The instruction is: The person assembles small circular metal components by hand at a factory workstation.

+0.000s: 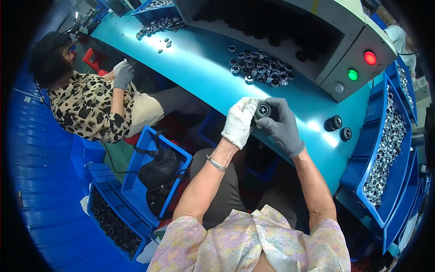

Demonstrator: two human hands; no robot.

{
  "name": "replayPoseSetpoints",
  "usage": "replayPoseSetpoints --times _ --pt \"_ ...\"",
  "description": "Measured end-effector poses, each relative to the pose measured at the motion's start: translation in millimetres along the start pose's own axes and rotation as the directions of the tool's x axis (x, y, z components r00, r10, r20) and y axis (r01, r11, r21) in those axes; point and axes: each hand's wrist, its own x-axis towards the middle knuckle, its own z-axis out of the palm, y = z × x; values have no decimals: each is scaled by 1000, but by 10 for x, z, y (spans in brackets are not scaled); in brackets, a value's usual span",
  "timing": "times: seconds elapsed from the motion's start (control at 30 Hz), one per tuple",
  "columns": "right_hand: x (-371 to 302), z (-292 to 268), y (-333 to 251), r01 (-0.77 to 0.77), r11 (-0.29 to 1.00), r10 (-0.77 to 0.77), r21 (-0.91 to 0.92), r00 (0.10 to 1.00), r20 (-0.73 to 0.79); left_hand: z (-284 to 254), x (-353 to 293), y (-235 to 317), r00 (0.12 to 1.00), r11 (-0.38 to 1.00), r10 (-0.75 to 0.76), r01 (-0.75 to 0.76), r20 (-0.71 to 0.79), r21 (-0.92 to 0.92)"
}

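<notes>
A small toy wheel (263, 110) with a black tyre and a silver spoked hub is held up between both hands, over the near edge of the blue-green table (217, 86). My left hand (239, 121), in a white glove, has its fingers closed round the wheel's left side. From the right, my right hand (283, 127) in a grey glove pinches the same wheel with thumb and fingers. On the table to the right stand two black wheels, a taller one (334, 123) and a smaller one (346, 134). A pile of chrome wheel hubs (263, 68) lies beyond my hands.
A grey machine (335, 88) with lit red and green buttons stands behind the pile. At right, a blue bin (369, 97) holds many chrome parts. Another person (90, 99) sits at left, wearing gloves. A blue crate (131, 181) with a black bag is beside my left arm.
</notes>
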Motion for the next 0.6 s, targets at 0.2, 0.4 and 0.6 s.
replayPoseSetpoints --times 0.2,0.4,0.6 --pt "-28 -1 5 48 994 -47 -101 999 9 -14 -19 10 1000 993 -22 22 6 119" --pt "-28 -23 23 217 932 -223 -291 975 14 51 -50 29 999 992 37 -33 -28 119" --pt "-34 -35 9 333 904 -314 -268 943 112 58 -74 65 1000 995 16 -14 -20 101"
